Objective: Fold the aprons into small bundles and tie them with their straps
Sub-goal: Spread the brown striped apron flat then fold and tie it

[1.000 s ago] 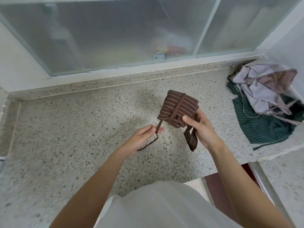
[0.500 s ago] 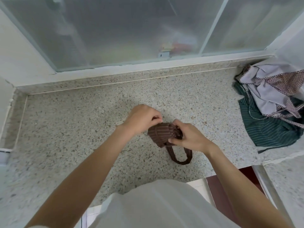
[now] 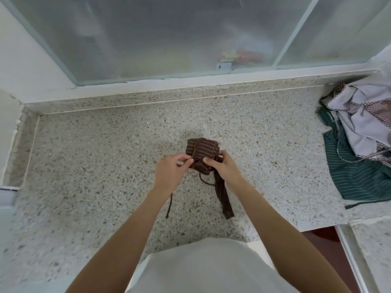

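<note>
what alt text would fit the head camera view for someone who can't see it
Over a speckled stone counter, a person's left hand and right hand grip a small brown striped apron bundle, its straps trailing toward the viewer. A heap of unfolded aprons lies at far right, below a frosted window.

A speckled stone desk [image 3: 88,157] stretches before me; behind it a frosted sliding window [image 3: 169,34] in a pale metal frame lets in soft daylight; white wall [image 3: 23,60] to my left; dark red floor [image 3: 323,235] below the edge.
</note>
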`<act>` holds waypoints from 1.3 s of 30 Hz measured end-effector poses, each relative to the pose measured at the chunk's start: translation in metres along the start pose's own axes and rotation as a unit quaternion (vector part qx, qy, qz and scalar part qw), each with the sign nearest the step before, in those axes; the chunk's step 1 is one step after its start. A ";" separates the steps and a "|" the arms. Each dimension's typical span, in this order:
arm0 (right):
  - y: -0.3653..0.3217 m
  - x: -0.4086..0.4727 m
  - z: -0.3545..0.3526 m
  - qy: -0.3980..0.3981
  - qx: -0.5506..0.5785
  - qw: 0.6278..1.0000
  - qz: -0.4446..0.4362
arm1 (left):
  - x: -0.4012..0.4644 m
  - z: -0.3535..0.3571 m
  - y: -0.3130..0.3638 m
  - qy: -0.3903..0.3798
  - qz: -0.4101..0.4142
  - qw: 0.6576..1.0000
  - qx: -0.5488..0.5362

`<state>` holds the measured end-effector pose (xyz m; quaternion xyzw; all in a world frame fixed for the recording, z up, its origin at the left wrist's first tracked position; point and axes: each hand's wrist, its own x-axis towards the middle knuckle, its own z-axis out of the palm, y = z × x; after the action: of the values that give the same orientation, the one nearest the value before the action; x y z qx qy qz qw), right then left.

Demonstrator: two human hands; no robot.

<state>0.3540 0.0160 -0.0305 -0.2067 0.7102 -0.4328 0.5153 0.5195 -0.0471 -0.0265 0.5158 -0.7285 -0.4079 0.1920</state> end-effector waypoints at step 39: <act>-0.021 0.088 -0.030 -0.177 -0.634 0.547 -0.517 | 0.024 0.104 0.000 -0.082 -0.027 0.954 0.288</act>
<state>0.2900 -0.0488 -0.0592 -0.8835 0.4651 -0.0163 0.0531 0.4374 -0.0282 -0.0914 0.5336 -0.8139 -0.2268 -0.0364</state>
